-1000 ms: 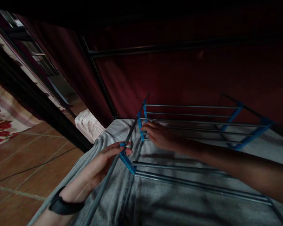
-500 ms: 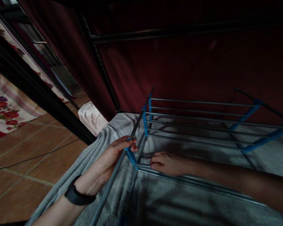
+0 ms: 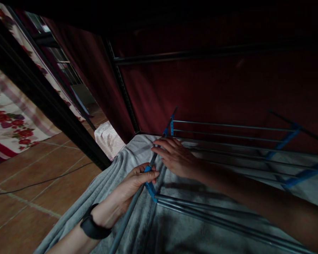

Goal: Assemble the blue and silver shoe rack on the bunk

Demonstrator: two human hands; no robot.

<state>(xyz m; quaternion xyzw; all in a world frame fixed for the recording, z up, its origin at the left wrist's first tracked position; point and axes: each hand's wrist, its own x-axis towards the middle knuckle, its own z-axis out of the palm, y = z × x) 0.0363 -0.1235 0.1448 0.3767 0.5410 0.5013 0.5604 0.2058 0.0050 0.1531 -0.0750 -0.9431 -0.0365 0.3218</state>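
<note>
A metal rack (image 3: 243, 154) of thin rods and blue plastic end brackets lies across the grey blanket. My left hand (image 3: 136, 180) is closed around its near side pole (image 3: 125, 223), at a blue bracket (image 3: 150, 192). From that bracket several lower rods (image 3: 196, 208) run off to the right. Farther up the same pole, my right hand (image 3: 176, 157) reaches over from the right with fingers stretched across it. Its fingertips appear to touch the pole; the thumb is hidden. Part of an upper bracket is behind the right hand.
The grey blanket (image 3: 132, 151) lies under the rack inside a black metal frame (image 3: 55, 102). Dark red curtains (image 3: 214, 95) hang behind. To the left are a tiled floor (image 3: 53, 190), a dark cable (image 3: 42, 182), a floral cloth (image 3: 18, 116) and a striped cloth (image 3: 108, 139).
My right hand has left the lower rods and moved up and left onto the side pole, its fingers now extended. My left hand keeps its grip at the blue bracket. The view has shifted slightly.
</note>
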